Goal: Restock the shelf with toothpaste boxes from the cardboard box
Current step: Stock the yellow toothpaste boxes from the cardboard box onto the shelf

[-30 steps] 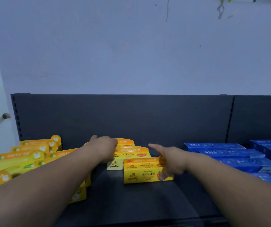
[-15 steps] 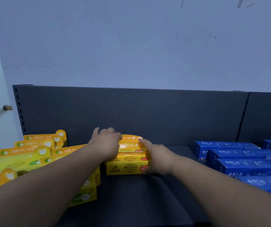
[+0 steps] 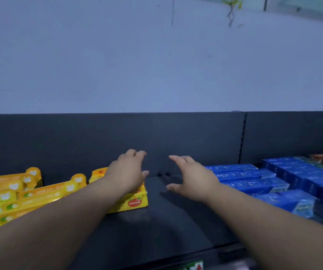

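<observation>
On the shelf (image 3: 156,221), yellow toothpaste boxes (image 3: 30,195), blue boxes (image 3: 250,184)

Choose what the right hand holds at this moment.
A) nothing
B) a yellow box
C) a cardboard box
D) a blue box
A: the right hand is open with its fingers spread above the bare dark shelf, between the yellow boxes and the blue boxes, and it grips nothing.
</observation>
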`<state>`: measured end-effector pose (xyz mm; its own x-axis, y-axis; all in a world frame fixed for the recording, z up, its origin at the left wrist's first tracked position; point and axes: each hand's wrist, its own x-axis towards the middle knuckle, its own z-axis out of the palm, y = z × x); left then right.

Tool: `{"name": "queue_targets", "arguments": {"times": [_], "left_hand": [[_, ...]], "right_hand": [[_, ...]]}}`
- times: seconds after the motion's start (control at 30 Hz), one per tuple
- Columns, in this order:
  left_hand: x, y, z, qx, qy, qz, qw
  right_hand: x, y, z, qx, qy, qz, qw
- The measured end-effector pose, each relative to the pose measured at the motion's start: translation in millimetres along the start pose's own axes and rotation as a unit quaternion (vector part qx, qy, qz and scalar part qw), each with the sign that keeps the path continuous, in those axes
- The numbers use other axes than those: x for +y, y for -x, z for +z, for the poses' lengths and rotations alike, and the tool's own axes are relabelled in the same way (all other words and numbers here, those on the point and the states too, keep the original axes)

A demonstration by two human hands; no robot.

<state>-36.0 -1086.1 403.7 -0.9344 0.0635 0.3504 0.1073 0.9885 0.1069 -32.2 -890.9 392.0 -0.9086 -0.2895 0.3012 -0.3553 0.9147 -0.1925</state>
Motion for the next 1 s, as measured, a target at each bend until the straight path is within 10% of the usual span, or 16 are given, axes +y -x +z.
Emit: {"name": "queue_targets", "arguments": {"times": [0.37, 1.0], "left_hand": [[242.0, 28.4, -4.4, 0.138, 0.038, 0.164, 0.976], [654.1, 193.2, 18.7, 0.068, 0.129, 0.378, 0.914]], "right_hand": [[147.7, 142.6, -112.5, 0.187, 0.169, 0.162, 0.954], [367.3, 502.5, -231.0, 0.177, 0.237, 0.456, 0.84]]}}
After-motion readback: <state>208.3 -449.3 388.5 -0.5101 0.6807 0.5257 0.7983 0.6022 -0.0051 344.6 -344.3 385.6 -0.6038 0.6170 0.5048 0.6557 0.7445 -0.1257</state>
